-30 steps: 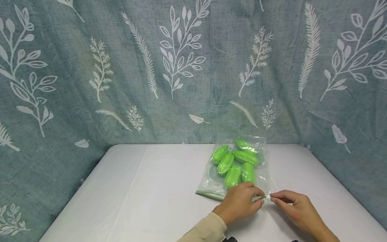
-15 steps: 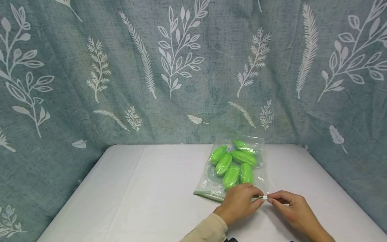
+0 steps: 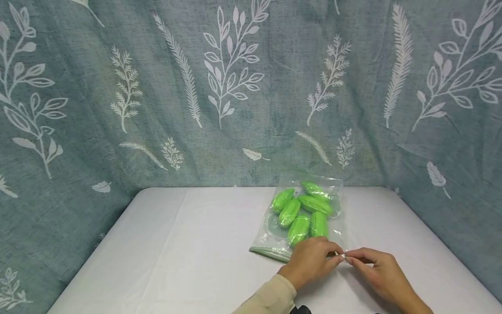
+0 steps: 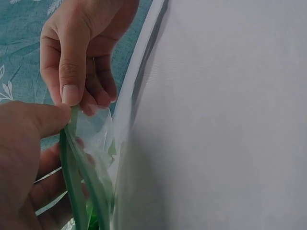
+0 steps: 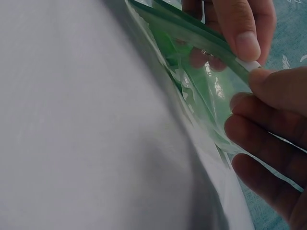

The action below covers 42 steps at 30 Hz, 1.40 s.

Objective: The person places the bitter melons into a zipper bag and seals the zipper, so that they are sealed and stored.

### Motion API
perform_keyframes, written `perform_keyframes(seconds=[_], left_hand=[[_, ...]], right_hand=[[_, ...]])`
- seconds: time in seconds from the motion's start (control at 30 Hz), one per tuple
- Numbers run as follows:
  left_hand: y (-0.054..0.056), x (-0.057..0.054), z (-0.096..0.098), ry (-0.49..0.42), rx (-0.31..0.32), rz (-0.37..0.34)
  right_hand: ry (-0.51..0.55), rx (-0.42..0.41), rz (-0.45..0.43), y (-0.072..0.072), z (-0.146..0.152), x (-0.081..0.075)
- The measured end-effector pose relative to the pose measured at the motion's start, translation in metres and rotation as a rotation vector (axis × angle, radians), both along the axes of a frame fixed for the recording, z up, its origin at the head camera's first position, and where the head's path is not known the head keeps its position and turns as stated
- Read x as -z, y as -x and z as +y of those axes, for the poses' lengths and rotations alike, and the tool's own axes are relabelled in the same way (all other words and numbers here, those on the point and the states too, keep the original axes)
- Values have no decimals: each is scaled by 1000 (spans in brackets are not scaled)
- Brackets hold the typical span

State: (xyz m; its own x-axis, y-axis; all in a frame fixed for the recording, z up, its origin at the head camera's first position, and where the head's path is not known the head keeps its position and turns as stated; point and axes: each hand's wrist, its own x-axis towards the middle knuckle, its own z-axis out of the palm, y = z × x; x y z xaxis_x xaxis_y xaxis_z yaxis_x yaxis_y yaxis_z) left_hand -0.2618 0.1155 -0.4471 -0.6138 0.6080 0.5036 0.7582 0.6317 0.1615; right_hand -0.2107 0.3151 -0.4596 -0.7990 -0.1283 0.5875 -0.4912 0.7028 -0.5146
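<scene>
A clear zip bag [image 3: 337, 226] lies on the table with several green, ridged, gourd-like vegetables [image 3: 289, 213] inside. Its green zip strip [image 3: 270, 254] faces the near side. My left hand [image 3: 311, 261] pinches the strip close to the right corner. My right hand [image 3: 378, 270] pinches a small white slider [image 3: 343, 256] there, and the fingertips of both hands nearly meet. In the right wrist view the white slider [image 5: 248, 64] shows between the two thumbs. The left wrist view shows the two green strip edges [image 4: 88, 177] spread apart below my fingers.
The white-covered table [image 3: 157, 244] stretches away to the left. Behind it hangs a blue-green curtain [image 3: 251, 87] with white leaf prints. A beige sleeve [image 3: 270, 298] covers the left forearm. The bag's far end reaches the table's back edge.
The gap between my two hands has narrowed, with the right fingertips and slider now closer to the left fingers. The whole head view has shifted slightly. The vegetables stay put in the bag.
</scene>
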Motion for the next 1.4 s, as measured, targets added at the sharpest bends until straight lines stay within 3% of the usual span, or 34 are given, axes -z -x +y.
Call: perform_keyframes(seconds=[0.7, 1.23, 1.4], left_hand=[[1, 7, -6, -14, -38, 67], [4, 7, -14, -12, -50, 69], [5, 8, -16, -16, -53, 56]], right_hand=[[-30, -6, 72, 3, 2, 2], [-10, 21, 39, 1, 1, -1], [28, 23, -32, 2, -4, 2]])
